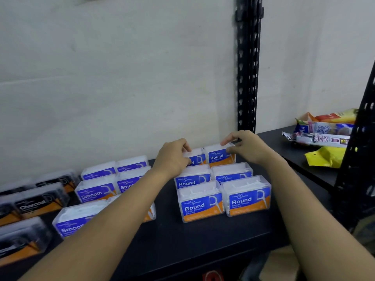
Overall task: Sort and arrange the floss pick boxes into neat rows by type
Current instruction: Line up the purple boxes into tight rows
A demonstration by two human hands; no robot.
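Round boxes (246, 197): six counted, in three rows of two, centre-right of the frame on the black shelf (182, 240).
Smooth boxes (95, 192): six counted, in three rows of two, left of centre; the near right one is mostly hidden by the left forearm.
Charcoal boxes (39, 201): at least four, far left of the frame; blurred, so an exact count cannot be given.
Left hand (173, 159): fingers curled over the top of the back-left Round box (197, 158), gripping it against the wall (121, 78).
Right hand (248, 147): pinches the back-right Round box (220, 156), with fingertips on its top edge and thumb at its right side.
Hands relative to each other: apart, one box each; the two held boxes stand side by side.
Other items: black perforated post (248, 78) behind the right hand; several snack packets (324, 130) and one yellow packet (324, 159) on the neighbouring shelf, right of the frame.
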